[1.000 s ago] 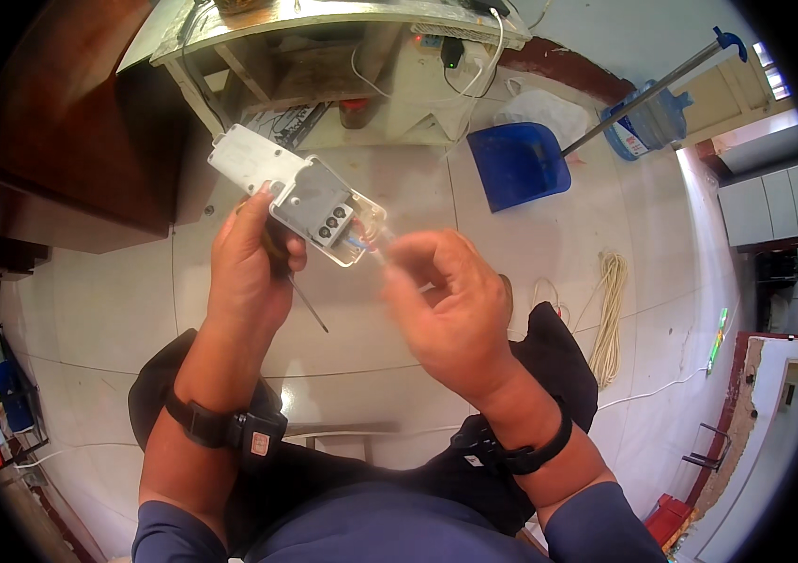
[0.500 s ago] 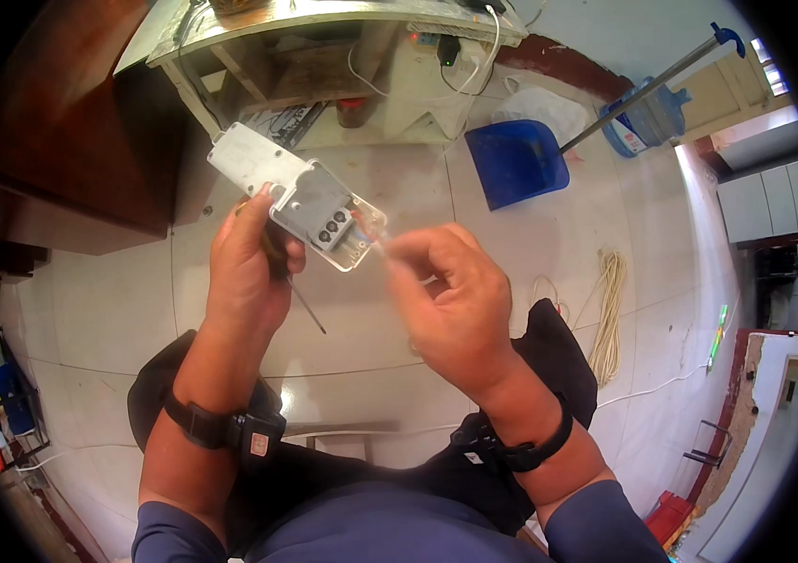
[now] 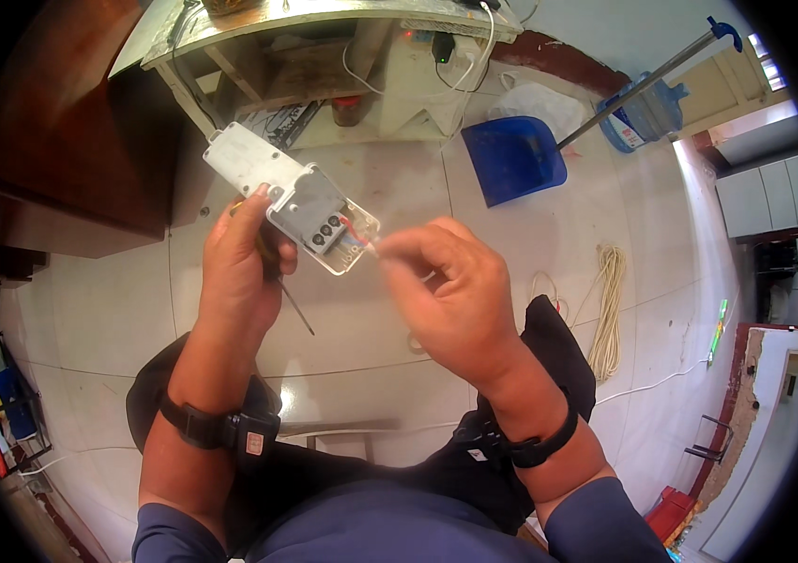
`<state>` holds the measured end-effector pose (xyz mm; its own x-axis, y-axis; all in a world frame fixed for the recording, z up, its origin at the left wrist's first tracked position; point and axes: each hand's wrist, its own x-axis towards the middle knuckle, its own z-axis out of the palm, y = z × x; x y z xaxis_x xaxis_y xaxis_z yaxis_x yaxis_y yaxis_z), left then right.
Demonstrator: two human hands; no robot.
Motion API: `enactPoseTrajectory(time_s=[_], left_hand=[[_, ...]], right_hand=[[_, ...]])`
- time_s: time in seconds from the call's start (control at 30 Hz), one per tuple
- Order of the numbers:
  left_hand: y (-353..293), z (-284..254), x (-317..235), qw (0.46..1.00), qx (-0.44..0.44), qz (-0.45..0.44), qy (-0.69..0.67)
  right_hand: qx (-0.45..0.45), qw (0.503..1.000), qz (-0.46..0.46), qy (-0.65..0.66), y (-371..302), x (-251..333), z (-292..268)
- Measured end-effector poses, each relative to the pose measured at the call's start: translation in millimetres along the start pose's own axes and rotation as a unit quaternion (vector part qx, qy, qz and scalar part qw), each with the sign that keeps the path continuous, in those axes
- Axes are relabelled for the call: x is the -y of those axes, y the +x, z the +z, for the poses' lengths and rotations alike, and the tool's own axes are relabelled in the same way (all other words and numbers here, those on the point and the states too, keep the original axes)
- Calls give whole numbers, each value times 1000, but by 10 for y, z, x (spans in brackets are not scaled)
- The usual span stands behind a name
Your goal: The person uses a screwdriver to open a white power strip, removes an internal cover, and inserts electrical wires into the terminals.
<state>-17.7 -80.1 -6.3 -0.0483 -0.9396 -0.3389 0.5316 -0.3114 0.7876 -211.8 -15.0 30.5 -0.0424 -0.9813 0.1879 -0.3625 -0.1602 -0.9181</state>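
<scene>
Tiled floor [image 3: 371, 347], left hand [image 3: 244, 272] gripping power strip [image 3: 291, 197]

White matt plastic power strip [image 3: 291, 192]; glossy tiled floor [image 3: 117, 310].

— What do you count?
— I see 2 hands [image 3: 244, 272], 1 white power strip [image 3: 291, 197], 1 screwdriver [image 3: 286, 291], 1 blue dustpan [image 3: 516, 159], 1 water jug [image 3: 643, 113], 2 cord coils [image 3: 605, 310].
— Wristbands?
— 2 [image 3: 211, 427].

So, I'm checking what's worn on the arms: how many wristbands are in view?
2. A black watch sits on the left wrist, below the left hand. A black band circles the right wrist, below the right hand. Sleeves may hide more.
</scene>
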Motion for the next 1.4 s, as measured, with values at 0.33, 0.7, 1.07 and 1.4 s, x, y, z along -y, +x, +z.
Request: enactPoseTrajectory(time_s=[0.33, 0.7, 1.07, 1.4], left_hand=[[1, -4, 0, 1000, 1, 9, 13], [7, -6, 17, 999, -13, 6, 35], [-9, 16, 19, 999, -20, 9, 36], [-33, 5, 9, 999, -22, -1, 48]], right_hand=[[-4, 998, -39, -51, -12, -19, 29], [-30, 994, -40, -102, -9, 16, 45], [-19, 998, -38, -46, -20, -46, 96], [-3, 987, -87, -137, 8, 12, 87]])
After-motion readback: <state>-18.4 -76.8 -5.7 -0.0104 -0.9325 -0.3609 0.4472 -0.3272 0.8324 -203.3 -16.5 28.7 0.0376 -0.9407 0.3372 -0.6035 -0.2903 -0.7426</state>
